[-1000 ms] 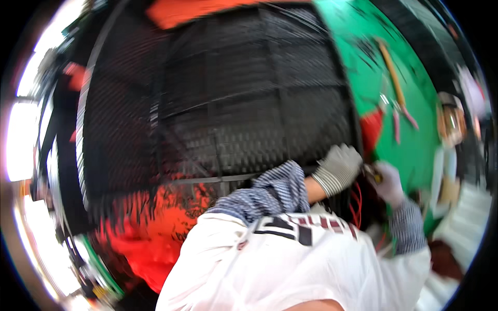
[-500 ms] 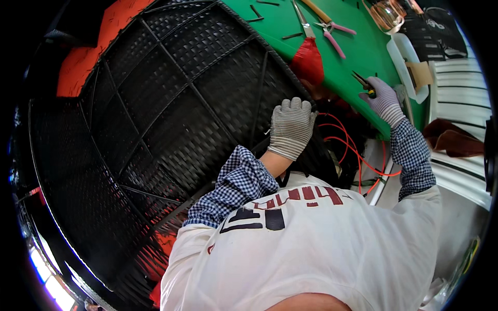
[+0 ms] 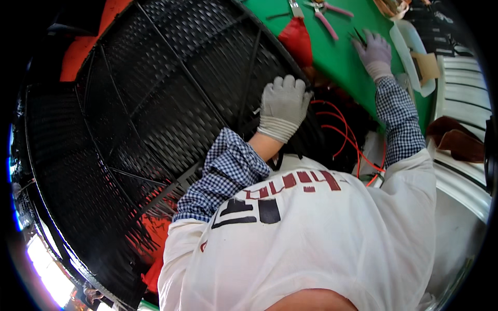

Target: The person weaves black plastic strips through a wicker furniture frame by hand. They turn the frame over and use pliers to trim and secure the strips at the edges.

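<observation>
A large black woven rattan furniture frame (image 3: 171,98) with crossing ribs fills the left and middle. Near its right edge is my left hand (image 3: 284,106) in a pale knitted glove, fingers bent against the weave and thumb toward the rim. Over the green tabletop (image 3: 337,57), my gloved right hand (image 3: 376,54) is closed around small pliers (image 3: 358,36). Only their dark jaws stick out beside the fingers; the handles are hidden under the glove.
Pink-handled cutters (image 3: 327,23) and a blade tool wrapped in red cloth (image 3: 297,41) lie on the table. Beyond my right hand stands a translucent plastic tray (image 3: 410,54) with a cardboard piece. Red tubing (image 3: 345,129) loops between the frame and my body.
My right hand has moved farther out over the table with the pliers. My left hand stays at the frame's edge. The whole view has shifted slightly.
</observation>
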